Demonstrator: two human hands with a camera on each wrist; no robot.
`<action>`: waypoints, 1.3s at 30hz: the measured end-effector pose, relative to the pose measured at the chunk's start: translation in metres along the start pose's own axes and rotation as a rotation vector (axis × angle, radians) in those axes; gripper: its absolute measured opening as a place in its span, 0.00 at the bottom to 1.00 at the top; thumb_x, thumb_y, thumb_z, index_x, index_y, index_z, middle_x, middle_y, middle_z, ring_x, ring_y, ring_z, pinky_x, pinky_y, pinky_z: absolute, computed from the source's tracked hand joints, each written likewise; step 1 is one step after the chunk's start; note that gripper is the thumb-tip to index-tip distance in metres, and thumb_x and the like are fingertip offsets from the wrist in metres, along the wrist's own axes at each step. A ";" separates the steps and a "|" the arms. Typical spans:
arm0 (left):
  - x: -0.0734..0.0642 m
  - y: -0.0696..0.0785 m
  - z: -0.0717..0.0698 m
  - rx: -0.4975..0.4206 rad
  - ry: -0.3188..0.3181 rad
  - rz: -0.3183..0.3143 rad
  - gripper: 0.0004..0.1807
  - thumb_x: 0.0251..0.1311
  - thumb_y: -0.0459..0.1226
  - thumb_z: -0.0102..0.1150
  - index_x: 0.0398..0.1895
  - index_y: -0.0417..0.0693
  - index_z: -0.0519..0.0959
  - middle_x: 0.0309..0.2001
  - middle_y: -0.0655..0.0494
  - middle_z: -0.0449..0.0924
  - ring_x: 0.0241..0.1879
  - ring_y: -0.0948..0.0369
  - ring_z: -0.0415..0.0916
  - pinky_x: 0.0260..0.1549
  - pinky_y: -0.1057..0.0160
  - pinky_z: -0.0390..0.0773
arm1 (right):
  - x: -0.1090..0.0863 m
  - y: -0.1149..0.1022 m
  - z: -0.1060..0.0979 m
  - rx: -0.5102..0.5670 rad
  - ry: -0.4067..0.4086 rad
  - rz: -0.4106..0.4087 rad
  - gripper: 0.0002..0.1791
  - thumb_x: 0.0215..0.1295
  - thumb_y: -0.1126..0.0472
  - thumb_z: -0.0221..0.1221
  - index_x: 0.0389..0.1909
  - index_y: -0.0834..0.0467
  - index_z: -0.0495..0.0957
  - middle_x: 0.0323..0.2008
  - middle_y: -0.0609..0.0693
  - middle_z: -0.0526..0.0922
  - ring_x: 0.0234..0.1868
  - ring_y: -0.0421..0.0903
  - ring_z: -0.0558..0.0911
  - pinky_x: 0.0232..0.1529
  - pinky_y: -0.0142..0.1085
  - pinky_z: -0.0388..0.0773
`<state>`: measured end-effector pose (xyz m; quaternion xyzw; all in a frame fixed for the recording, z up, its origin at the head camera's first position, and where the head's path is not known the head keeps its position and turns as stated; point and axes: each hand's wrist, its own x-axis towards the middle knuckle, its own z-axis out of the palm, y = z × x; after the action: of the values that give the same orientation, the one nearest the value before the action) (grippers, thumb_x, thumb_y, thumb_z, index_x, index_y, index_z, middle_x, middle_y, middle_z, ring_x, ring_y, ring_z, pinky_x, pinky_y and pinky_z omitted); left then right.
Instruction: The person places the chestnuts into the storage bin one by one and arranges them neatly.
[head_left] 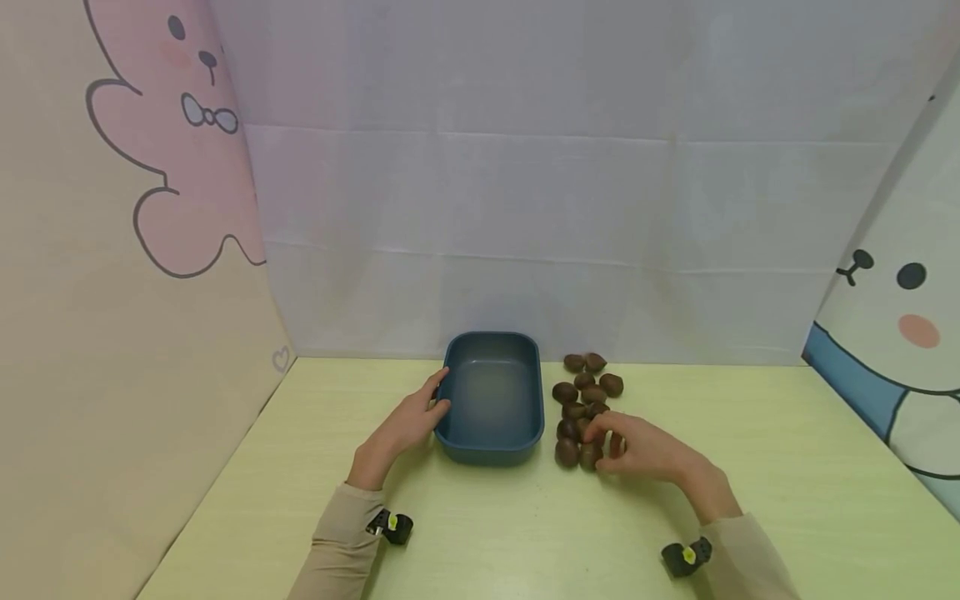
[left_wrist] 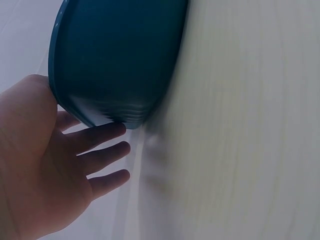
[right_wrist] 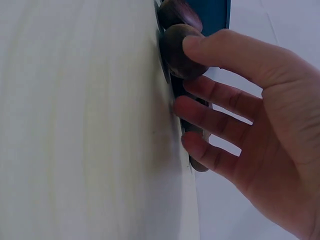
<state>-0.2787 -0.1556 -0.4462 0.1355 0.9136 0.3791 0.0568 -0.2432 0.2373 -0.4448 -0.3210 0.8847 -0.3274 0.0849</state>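
Observation:
A deep blue rectangular bin (head_left: 491, 457) stands on the table. My left hand (head_left: 408, 421) holds its left rim, thumb over the edge. In the left wrist view the other fingers (left_wrist: 105, 159) stretch along the outside of the bin wall (left_wrist: 115, 55). Several brown chestnuts (head_left: 566, 392) lie in a loose column to the right of the bin. At the near end of that column, my right hand (head_left: 645, 450) has thumb and index finger around one chestnut (right_wrist: 182, 52); its other fingers are loosely bent beside the row. Part of the column is hidden behind this hand.
The pale yellow table (head_left: 480, 533) meets a white cloth backdrop (head_left: 525, 208) just behind the bin and chestnuts. Side panels with cartoon animals (head_left: 187, 167) stand at left and right. Each sleeve carries a small black wrist camera (head_left: 686, 557).

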 end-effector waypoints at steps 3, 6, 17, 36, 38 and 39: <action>0.000 0.001 0.000 0.000 0.003 -0.004 0.34 0.75 0.44 0.41 0.81 0.56 0.47 0.75 0.40 0.59 0.70 0.43 0.65 0.57 0.45 0.71 | 0.000 -0.002 -0.002 0.000 -0.017 0.016 0.20 0.57 0.57 0.70 0.49 0.54 0.77 0.42 0.47 0.79 0.35 0.41 0.79 0.37 0.32 0.76; 0.000 0.002 0.000 -0.007 0.002 -0.011 0.34 0.75 0.43 0.42 0.81 0.55 0.47 0.75 0.40 0.59 0.70 0.43 0.65 0.56 0.46 0.71 | 0.000 -0.004 -0.002 -0.016 -0.021 0.019 0.20 0.56 0.57 0.71 0.48 0.54 0.76 0.42 0.47 0.79 0.35 0.42 0.79 0.37 0.32 0.76; 0.000 -0.001 0.000 -0.001 -0.004 -0.012 0.34 0.75 0.43 0.42 0.81 0.55 0.47 0.75 0.39 0.60 0.70 0.43 0.64 0.33 0.57 0.68 | 0.000 -0.011 0.001 -0.047 -0.025 0.043 0.21 0.53 0.54 0.73 0.46 0.53 0.76 0.38 0.45 0.78 0.31 0.41 0.75 0.33 0.31 0.72; -0.002 -0.001 -0.004 -0.026 -0.006 -0.016 0.34 0.75 0.43 0.42 0.81 0.55 0.48 0.69 0.34 0.67 0.68 0.42 0.68 0.21 0.59 0.65 | 0.010 -0.027 -0.012 -0.128 0.072 -0.038 0.16 0.57 0.60 0.68 0.45 0.48 0.76 0.39 0.40 0.79 0.38 0.44 0.79 0.40 0.37 0.77; -0.002 -0.002 -0.003 -0.032 -0.009 -0.015 0.33 0.75 0.43 0.42 0.81 0.56 0.48 0.68 0.35 0.68 0.68 0.42 0.67 0.20 0.60 0.65 | 0.017 -0.033 -0.014 -0.140 0.079 -0.058 0.16 0.57 0.60 0.68 0.45 0.49 0.76 0.38 0.40 0.79 0.37 0.44 0.79 0.40 0.38 0.77; -0.002 -0.001 -0.002 -0.033 -0.009 -0.013 0.33 0.75 0.43 0.42 0.81 0.56 0.48 0.69 0.35 0.68 0.67 0.43 0.69 0.20 0.60 0.64 | 0.020 -0.037 -0.015 -0.142 0.077 -0.064 0.16 0.57 0.60 0.68 0.46 0.50 0.76 0.38 0.41 0.80 0.37 0.44 0.80 0.41 0.39 0.78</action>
<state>-0.2779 -0.1582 -0.4460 0.1301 0.9078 0.3933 0.0656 -0.2452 0.2112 -0.4086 -0.3414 0.8976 -0.2785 0.0172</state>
